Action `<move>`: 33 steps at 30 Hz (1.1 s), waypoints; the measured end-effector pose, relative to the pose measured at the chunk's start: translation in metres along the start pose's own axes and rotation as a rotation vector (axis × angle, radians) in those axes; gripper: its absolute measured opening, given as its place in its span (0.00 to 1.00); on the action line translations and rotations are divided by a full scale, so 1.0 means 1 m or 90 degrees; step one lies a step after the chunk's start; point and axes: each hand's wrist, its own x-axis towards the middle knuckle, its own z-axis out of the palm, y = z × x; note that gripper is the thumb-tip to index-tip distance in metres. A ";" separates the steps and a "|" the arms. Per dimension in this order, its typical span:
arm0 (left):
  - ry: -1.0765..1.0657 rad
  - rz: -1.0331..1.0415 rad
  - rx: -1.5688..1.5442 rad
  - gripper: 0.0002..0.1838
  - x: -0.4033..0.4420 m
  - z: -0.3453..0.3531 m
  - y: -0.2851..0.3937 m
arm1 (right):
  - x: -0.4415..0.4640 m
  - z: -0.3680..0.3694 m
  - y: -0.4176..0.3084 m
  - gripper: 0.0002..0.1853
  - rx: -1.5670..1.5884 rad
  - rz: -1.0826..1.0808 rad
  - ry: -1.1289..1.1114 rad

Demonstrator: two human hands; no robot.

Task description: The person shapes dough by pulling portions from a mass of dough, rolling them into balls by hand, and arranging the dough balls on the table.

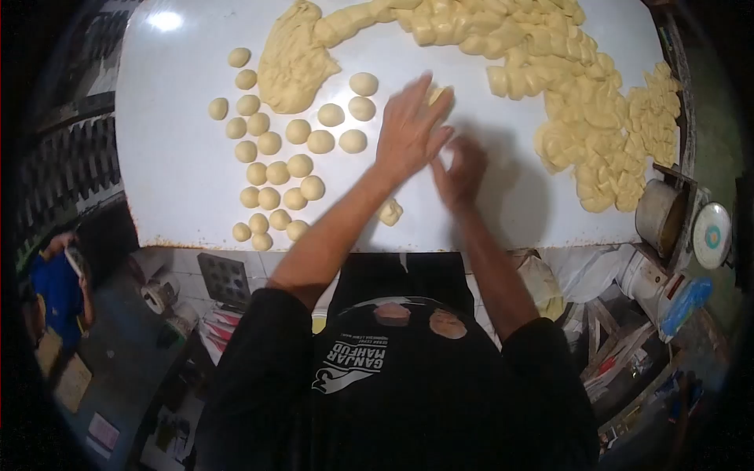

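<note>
My left hand point(411, 129) reaches over the white table point(188, 157), fingers apart, with a bit of pale dough point(436, 95) showing between and under the fingertips. Close beside it on the right, my right hand point(460, 169) is blurred, and its fingers and anything in them cannot be made out. Round dough balls point(320, 141) lie in loose rows left of my hands. One small uneven dough piece point(390, 212) sits below my left wrist. A long lump of dough point(292, 67) rests at the upper left, and many cut dough pieces point(565, 94) spread across the upper right.
A metal pot point(660, 208) stands at the table's right edge, near a round scale point(711, 235). White buckets point(646, 275) and bags are below it. A person in blue point(59, 290) is at the far left, beyond the table.
</note>
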 end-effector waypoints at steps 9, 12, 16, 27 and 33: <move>-0.199 0.189 0.035 0.12 -0.107 0.013 -0.031 | 0.006 -0.018 0.028 0.21 -0.026 -0.092 -0.106; -0.216 -0.030 -0.065 0.11 -0.139 0.024 0.013 | -0.047 0.004 0.027 0.22 -0.030 -0.101 -0.032; -0.151 0.115 -0.087 0.11 -0.156 -0.024 -0.062 | -0.053 -0.053 0.082 0.19 0.026 -0.300 -0.209; 0.004 0.016 0.011 0.11 -0.147 -0.015 -0.048 | 0.013 -0.059 0.073 0.17 0.092 -0.452 -0.196; 0.016 -0.031 0.011 0.11 -0.205 0.044 0.035 | -0.054 -0.011 0.062 0.17 -0.091 -0.370 -0.248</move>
